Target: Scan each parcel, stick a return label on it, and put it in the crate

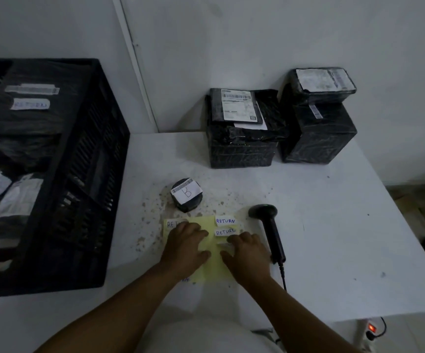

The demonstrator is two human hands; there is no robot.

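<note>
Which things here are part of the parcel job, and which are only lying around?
Job: small round parcel, parcel stacks, yellow label sheet, RETURN labels, scanner, crate, left hand, right hand.

Not job: power strip, table.

parcel returns room: wrapped parcels (242, 138), scanner (270, 230), crate (78, 174)

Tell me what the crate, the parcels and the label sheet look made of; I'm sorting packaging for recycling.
Crate: looks like rigid black plastic, matte, with moulded slatted walls.
Parcels: seemingly wrapped in glossy black plastic film, wrinkled and catching light; white paper labels on top.
Label sheet: pale yellow, flat, probably paper backing, carrying white handwritten RETURN stickers.
</note>
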